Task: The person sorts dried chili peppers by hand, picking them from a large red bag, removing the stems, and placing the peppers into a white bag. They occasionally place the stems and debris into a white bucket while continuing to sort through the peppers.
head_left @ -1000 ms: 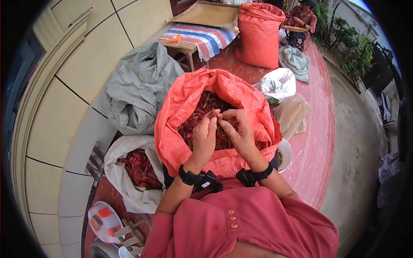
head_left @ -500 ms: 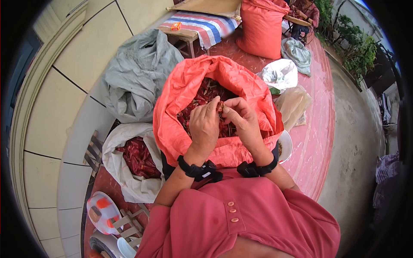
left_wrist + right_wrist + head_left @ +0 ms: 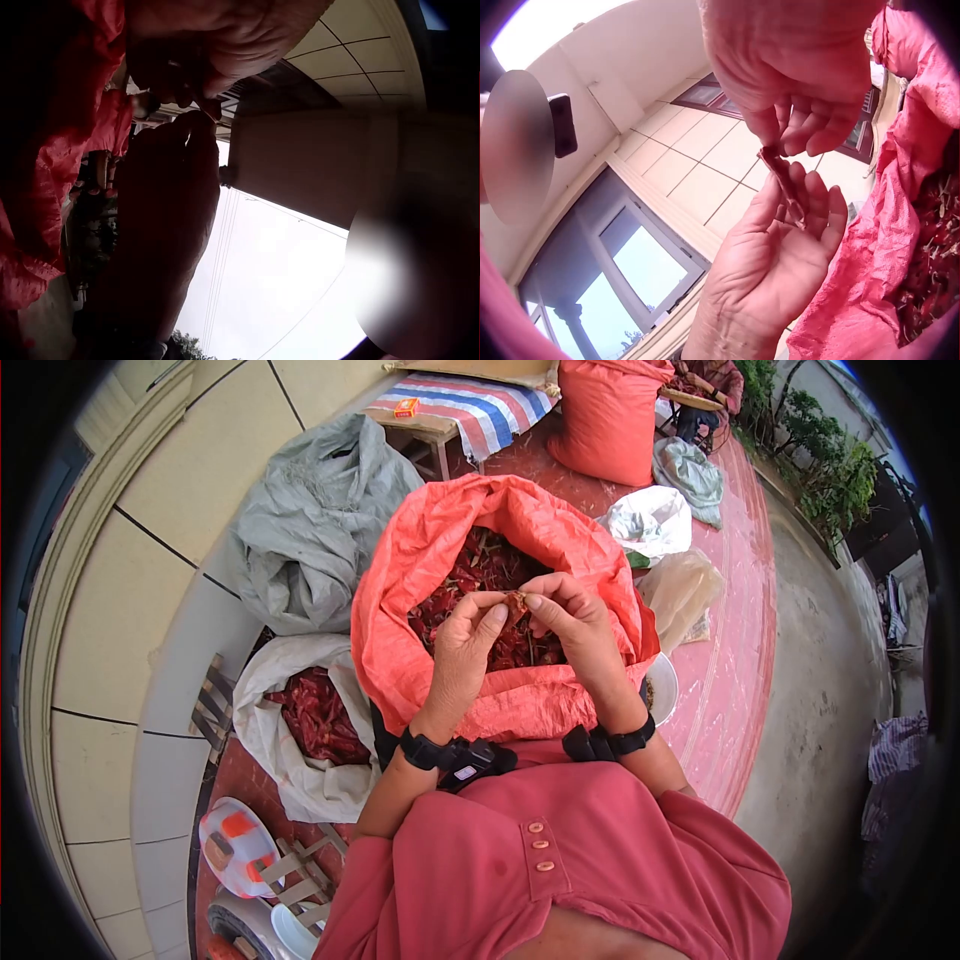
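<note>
Both hands meet over a large red woven sack (image 3: pixel 385 645) filled with dried red chilies (image 3: pixel 480 565). Between them is one dried chili pepper (image 3: pixel 784 186), dark red and wrinkled. My left hand (image 3: pixel 463 655) pinches it between thumb and forefinger, and in the right wrist view it lies along that hand's fingers. The thumb and fingertips of my right hand (image 3: pixel 580 628) pinch its upper end. In the left wrist view the hands are dark and the pepper is barely visible.
A white sack (image 3: pixel 325 790) of red chilies stands left, below a grey sack (image 3: pixel 310 540). At right are a white bowl (image 3: pixel 664 685) and a plastic bag (image 3: pixel 683 595). Behind stand another red sack (image 3: pixel 605 425) and a cloth-covered table (image 3: pixel 500 415); a person (image 3: pixel 712 385) sits beyond.
The head view has tilted down, so the sacks sit higher in it. My hands remain together over the sack; the left wrist has turned, bringing its thumb back into sight.
</note>
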A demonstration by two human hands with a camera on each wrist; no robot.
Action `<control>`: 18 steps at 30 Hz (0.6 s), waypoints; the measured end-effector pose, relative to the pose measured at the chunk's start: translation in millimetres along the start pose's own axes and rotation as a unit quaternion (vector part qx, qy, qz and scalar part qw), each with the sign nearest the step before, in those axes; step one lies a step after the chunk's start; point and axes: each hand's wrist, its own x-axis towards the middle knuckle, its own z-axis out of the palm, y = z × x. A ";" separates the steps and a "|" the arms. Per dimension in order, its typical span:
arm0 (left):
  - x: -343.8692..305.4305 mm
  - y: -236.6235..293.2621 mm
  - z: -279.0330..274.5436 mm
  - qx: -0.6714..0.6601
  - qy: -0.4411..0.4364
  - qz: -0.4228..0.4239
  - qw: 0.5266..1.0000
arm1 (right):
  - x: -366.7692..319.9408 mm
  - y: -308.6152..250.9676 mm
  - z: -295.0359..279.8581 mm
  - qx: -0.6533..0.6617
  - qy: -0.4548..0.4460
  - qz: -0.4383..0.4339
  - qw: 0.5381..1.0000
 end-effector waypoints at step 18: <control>-1.9 -4.3 -13.0 -0.064 0.003 -0.005 0.998 | 1.6 -14.2 6.3 -0.310 -0.055 -0.083 0.945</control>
